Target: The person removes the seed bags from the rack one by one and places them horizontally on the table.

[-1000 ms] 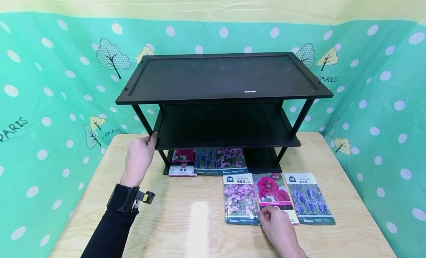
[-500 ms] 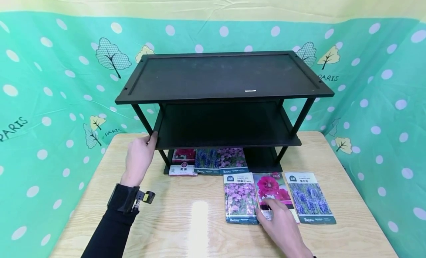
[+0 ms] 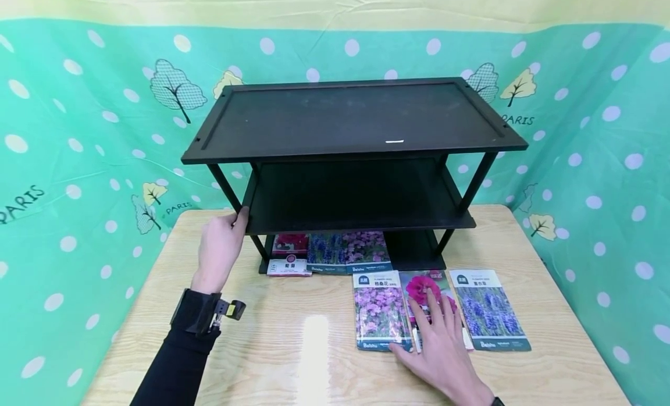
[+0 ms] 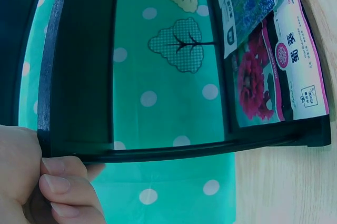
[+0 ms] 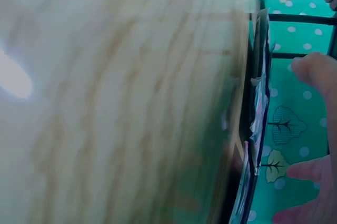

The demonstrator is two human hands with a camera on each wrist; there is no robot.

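My left hand (image 3: 220, 255) grips the left front corner of the middle tier of a black three-tier shelf (image 3: 356, 196); its curled fingers show at the frame in the left wrist view. My right hand (image 3: 442, 345) is spread flat over the lower part of a red-flower seed packet (image 3: 420, 285), thumb out over the bottom of a pink-flower seed packet (image 3: 378, 313). Whether it touches them I cannot tell. Right of it lies a purple-flower seed packet (image 3: 489, 310). On the shelf's bottom tier lie a red-flower packet (image 4: 253, 81), a purple-flower packet (image 3: 325, 255) and a pink-flower packet (image 3: 368, 255).
The shelf stands at the back of a light wooden table (image 3: 272, 342), its top tier (image 3: 345, 118) overhanging the bottom one. A green dotted cloth (image 3: 78, 161) hangs behind and at both sides. Black posts (image 3: 476, 185) join the tiers at the corners.
My right hand has gone from curled fingers at the lower edge of the red-flower packet to spread fingers reaching farther over it. The left hand keeps its grip on the shelf.
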